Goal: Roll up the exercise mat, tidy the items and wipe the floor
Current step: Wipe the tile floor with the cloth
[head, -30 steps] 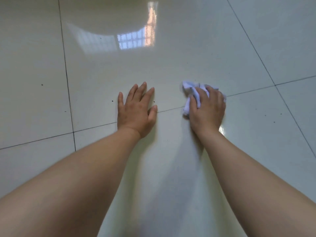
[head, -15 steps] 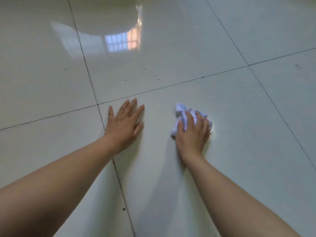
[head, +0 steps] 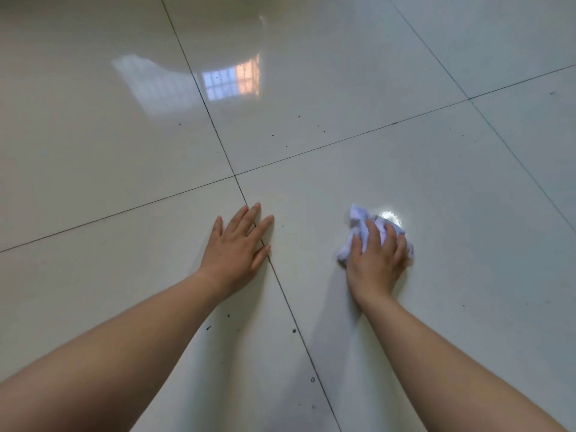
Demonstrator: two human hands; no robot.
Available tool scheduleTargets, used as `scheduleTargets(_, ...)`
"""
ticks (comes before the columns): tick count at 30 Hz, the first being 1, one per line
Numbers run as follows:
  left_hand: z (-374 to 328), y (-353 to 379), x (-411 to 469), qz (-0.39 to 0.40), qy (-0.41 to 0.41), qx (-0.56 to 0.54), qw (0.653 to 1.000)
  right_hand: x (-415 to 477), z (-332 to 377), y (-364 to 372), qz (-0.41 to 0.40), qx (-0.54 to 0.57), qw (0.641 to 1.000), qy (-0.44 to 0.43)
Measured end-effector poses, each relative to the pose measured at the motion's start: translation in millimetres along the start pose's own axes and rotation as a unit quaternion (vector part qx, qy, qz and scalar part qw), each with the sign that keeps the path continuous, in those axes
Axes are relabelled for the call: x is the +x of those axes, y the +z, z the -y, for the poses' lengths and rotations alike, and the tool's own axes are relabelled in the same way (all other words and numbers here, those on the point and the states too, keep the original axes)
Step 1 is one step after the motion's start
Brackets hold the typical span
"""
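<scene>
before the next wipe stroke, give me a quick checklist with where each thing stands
1. Right hand pressing the white cloth on the floor: ok.
2. Left hand flat on the tile floor as a brace: ok.
3. Cloth bunched, most of it under the palm: ok.
4. Dark specks near the grout line, not wiped: not ok.
5. More specks on the far tile: not ok.
6. Mat rolled, items tidied: cannot tell, out of view.
</scene>
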State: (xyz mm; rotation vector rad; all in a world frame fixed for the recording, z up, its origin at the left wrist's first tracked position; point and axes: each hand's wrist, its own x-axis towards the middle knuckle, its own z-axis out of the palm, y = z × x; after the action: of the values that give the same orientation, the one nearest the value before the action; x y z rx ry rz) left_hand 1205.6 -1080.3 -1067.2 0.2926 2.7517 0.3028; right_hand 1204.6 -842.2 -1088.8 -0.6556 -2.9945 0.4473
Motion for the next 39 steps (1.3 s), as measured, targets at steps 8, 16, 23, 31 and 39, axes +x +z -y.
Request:
scheduleTargets(8,27.1,4.7,-23.9,0.001,0.004,0.028,1.0,-55.7,43.2,14.6,0.092,0.02,0.967,-0.236)
scheduleTargets(16,39.7,6.6,-43.4,0.005,-0.005,0.029,1.0,-60.2,6.5,10.2,0.077,0.019,0.968,-0.238)
scheduleTargets(23,56.3,8.6,-62.8,0.001,-0.007,0.031,0.999,-48.7,83.9,26.9,0.078,0.022,0.987,-0.141)
scheduleTargets(31,60.8,7.7,-66.8,0.0,-0.012,0.041,0.999,-85.9,67.7,20.4,0.112,0.043,0.933,-0.34)
scheduleTargets(39,61.0,4.3,-67.2,0.006,-0.013,0.019,1.0,-125.5,19.4,14.8,0.11,0.043,0.927,-0.355)
